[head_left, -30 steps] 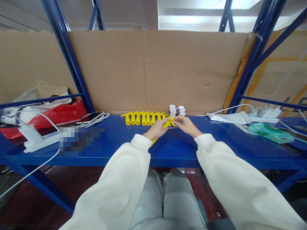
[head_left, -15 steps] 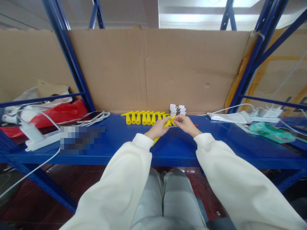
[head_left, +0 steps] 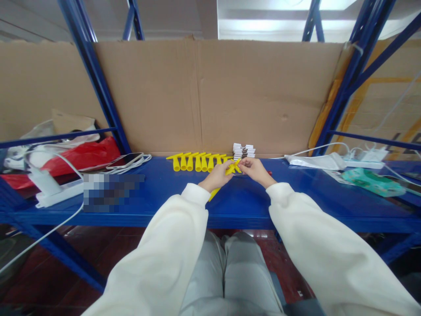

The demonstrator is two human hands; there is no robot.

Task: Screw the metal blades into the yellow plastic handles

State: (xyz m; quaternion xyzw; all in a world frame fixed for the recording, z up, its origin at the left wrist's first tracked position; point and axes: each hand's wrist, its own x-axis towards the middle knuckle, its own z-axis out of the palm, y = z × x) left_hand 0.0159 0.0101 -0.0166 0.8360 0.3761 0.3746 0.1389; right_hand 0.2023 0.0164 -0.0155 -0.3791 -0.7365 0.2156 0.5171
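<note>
My left hand (head_left: 217,176) is closed around a yellow plastic piece (head_left: 233,167) whose flared or crossed end shows between my hands. A yellow tapered end (head_left: 214,194) sticks out below the left hand; whether it belongs to the same piece is hidden. My right hand (head_left: 255,170) pinches at the held piece's right side, and anything small in its fingertips is too fine to make out. Just behind, several similar yellow pieces (head_left: 198,163) with round open ends line up in a row. White clip-like parts (head_left: 244,150) stand stacked behind the right hand.
The blue shelf (head_left: 177,197) meets a cardboard panel (head_left: 250,96) at the back. A small red item (head_left: 270,173) lies beside the right wrist. Left are a power strip (head_left: 62,192), cables and a red bag (head_left: 88,156); right are a white pouch (head_left: 314,161) and a green packet (head_left: 373,181).
Almost nothing differs. Both hands stay at the same place around the yellow piece, with at most a slight shift of the right fingers.
</note>
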